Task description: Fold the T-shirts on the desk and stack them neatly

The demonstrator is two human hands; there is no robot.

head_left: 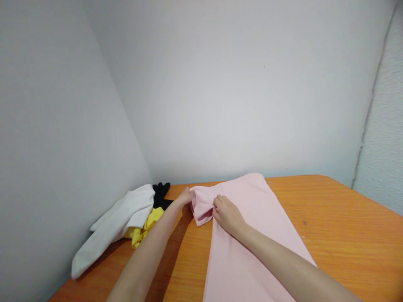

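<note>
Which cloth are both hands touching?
The pink cloth: left hand and right hand both touch it; the white cloth, yellow cloth and black cloth lie to its left.

The person's left hand (186, 196) was closed on the left end of the pink cloth (252, 201), arm stretched out. The right hand (227, 214) pinched the pink cloth nearer its middle, fingers curled.

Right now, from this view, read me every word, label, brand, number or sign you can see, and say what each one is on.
None: I can find no readable text on the pink garment, the white cloth, the yellow cloth, the black cloth, the table or the walls.
</note>
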